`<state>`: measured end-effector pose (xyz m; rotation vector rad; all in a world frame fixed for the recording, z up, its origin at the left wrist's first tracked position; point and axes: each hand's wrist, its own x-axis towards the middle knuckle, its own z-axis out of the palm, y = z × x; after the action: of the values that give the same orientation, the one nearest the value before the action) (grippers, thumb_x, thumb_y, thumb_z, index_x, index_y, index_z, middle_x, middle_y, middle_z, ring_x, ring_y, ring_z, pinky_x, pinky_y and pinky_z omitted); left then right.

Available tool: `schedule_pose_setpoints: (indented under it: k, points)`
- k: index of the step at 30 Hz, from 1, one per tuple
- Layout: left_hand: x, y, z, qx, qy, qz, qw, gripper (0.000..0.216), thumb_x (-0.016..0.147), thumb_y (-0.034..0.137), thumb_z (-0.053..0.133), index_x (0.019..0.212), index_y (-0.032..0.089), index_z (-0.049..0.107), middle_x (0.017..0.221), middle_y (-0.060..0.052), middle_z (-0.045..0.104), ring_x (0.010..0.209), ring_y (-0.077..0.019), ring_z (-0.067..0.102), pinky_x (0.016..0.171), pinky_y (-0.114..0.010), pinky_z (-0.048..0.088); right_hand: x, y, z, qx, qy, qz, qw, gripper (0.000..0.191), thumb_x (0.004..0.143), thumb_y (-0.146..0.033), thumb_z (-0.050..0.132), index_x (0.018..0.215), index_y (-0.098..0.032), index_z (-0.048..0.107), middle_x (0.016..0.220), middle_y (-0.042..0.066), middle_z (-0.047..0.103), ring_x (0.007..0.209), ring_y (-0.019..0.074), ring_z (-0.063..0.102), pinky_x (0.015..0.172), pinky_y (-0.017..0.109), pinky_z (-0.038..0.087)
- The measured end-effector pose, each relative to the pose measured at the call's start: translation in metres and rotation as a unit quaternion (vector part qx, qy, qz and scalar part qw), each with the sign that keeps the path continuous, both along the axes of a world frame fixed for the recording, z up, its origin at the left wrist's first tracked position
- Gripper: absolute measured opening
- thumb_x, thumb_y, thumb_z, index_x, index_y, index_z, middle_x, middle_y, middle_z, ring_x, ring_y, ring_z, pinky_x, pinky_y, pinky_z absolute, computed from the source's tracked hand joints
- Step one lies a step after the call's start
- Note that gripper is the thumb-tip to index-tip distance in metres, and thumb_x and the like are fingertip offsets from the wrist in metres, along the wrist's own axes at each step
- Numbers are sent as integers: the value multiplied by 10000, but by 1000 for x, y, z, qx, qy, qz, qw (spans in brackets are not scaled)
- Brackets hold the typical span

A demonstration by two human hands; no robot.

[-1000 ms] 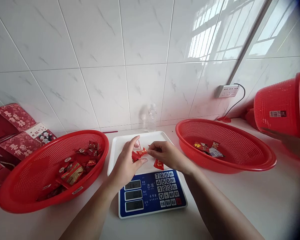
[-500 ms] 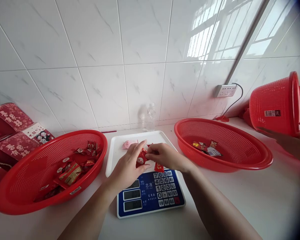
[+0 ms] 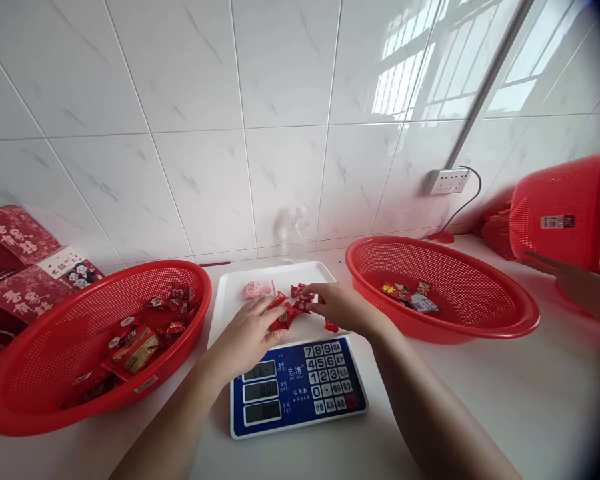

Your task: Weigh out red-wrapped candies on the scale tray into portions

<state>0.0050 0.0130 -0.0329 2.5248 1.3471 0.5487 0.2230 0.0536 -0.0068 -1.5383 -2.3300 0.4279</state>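
Note:
In the head view, my left hand [image 3: 247,333] is over the white weighing tray [image 3: 225,317], its fingers and thumb apart beside a red-wrapped candy [image 3: 283,317]. Opposite it, my right hand [image 3: 337,303] has its fingers spread at another red-wrapped candy [image 3: 301,297], touching or nearly touching it. The candies lie close together on the tray. A pink packet [image 3: 257,289] rests behind my left fingers. Below my right hand, part of a small red packet [image 3: 331,325] shows. The blue keypad panel of the digital scale [image 3: 300,383] faces me.
A red basket [image 3: 25,400] with several wrapped snacks stands left; another red basket [image 3: 480,327] with a few packets stands right. Red gift boxes [image 3: 17,233] are far left. A clear bottle [image 3: 299,233] stands by the wall. At far right, another person's hand [image 3: 580,283] is by a tilted red basket [image 3: 555,200].
My hands have moved apart and lower, and the red-wrapped candies now lie on the tray where my right fingers were pinched. The tilted basket at far right has shifted right.

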Motion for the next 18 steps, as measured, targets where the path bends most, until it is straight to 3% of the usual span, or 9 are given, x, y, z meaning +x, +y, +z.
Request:
schedule_pose_setpoints:
  k: [5,10,15,18]
  points:
    - [-9,15,-9,-24,-6,85,996,608,886,581,365,1407,269,328,1514,-90,268,1409,-292,121,1106,-514,224,3,1,1,22,15,-7,1000,324,833,-325,523,1121,-241,646,909,67,714,816,217,639,637,284,424]
    - [-1,18,3,-71,-8,64,995,655,875,588,384,1427,251,283,1507,-93,285,1411,-284,113,1123,-496,195,5,-6,15,42,91,-32,994,317,838,-367,519,1078,-207,650,784,44,692,707,185,626,597,266,422]
    - [-9,4,28,-76,-36,38,996,559,910,480,399,1416,263,303,1479,-55,352,1357,-216,304,1106,-388,268,10,-15,27,80,223,-50,970,278,830,-402,514,950,-198,660,618,-15,617,539,130,563,526,235,402]
    - [-38,5,43,-60,-9,99,993,451,907,397,414,1326,234,447,1406,-58,461,1280,-222,420,1067,-363,316,16,-19,33,104,290,-52,950,297,811,-434,533,890,-179,664,635,5,621,556,135,563,511,235,405]
